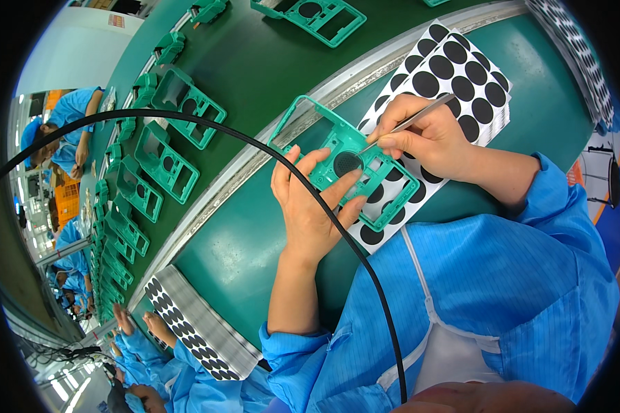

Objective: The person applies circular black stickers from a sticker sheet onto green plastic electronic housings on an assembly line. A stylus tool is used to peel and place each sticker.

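Observation:
A green plastic housing (334, 135) with an open frame at its far end lies tilted in front of me, partly over white sheets of round black stickers (475, 72). My left hand (308, 206) grips the housing at its near left side, the index finger pressing beside a round dark disc (346, 162) set in it. Between the thumb and fingers of my right hand (430, 141) are metal tweezers (424, 115). Their tip points down at the disc's right edge; whether it touches is too small to tell.
Beyond a metal rail (210, 196), several similar housings (167, 162) stand in a row on a dark green belt (238, 62). A black cable (255, 142) arches across the view. Another sticker stack (200, 323) lies lower left, near other people in blue.

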`<state>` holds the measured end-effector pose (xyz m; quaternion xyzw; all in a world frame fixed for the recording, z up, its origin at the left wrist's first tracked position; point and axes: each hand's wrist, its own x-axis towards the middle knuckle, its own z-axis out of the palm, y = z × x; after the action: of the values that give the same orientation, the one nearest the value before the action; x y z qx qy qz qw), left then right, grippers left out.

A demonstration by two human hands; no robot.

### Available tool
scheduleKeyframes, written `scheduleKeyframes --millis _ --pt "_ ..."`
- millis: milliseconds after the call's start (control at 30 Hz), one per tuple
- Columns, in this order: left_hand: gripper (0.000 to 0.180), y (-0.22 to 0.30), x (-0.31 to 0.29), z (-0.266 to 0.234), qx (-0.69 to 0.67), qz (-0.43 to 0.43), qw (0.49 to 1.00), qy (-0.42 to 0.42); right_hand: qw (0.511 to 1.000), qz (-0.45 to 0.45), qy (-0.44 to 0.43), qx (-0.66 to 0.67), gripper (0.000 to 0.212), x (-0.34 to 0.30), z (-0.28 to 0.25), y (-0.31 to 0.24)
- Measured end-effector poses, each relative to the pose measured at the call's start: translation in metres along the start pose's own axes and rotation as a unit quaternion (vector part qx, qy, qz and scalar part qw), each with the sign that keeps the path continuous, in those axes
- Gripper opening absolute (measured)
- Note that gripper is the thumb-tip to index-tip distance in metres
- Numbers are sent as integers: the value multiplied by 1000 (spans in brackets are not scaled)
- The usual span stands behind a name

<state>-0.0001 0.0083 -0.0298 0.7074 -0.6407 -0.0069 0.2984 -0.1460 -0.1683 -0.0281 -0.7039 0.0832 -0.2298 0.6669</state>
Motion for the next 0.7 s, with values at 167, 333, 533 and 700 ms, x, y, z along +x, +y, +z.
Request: scheduleKeyframes --millis 167,333,533,700 --pt "33 0 1 0 8 3 1000 -10 999 8 22 24 7 1 2 -1" --pt "32 0 2 0 18 12 1000 -15 999 9 20 27 7 1 1 -1" --pt "32 2 4 0 32 15 999 -10 1000 6 15 25 6 0 0 -1" --pt "33 3 4 -1 52 32 998 -12 999 8 15 39 7 1 0 -2"
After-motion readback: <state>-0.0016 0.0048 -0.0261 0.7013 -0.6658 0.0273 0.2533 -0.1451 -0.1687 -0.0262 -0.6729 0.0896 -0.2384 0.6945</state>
